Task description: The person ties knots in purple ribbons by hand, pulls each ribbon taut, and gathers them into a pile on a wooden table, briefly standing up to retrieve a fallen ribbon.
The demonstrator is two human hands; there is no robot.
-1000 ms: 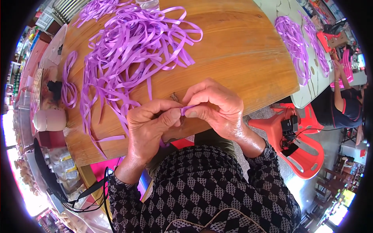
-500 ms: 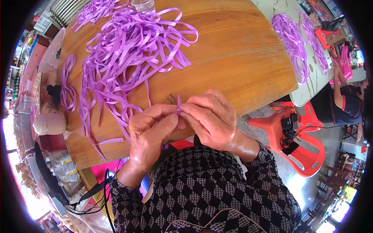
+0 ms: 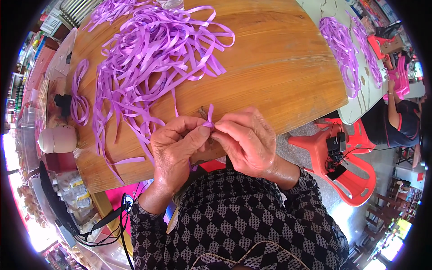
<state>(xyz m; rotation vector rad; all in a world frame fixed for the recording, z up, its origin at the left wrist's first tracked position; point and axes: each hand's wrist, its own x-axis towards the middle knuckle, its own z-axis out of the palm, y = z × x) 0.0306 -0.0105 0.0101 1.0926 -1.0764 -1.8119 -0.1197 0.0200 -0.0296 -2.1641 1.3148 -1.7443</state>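
We see a short piece of flat purple plastic ribbon (image 3: pixel 209 118) pinched between the fingertips of our left hand (image 3: pixel 176 146) and our right hand (image 3: pixel 246 140), just over the near edge of the round wooden table. Only a small part of it shows: a narrow end sticks upward from the pinch, slightly tilted, and the rest is hidden inside the fingers. A thin purple strand (image 3: pixel 174 100) runs from the hands up toward the large loose heap of the same glossy purple ribbon strips (image 3: pixel 153 54), which lies tangled and looping across the far left part of the tabletop.
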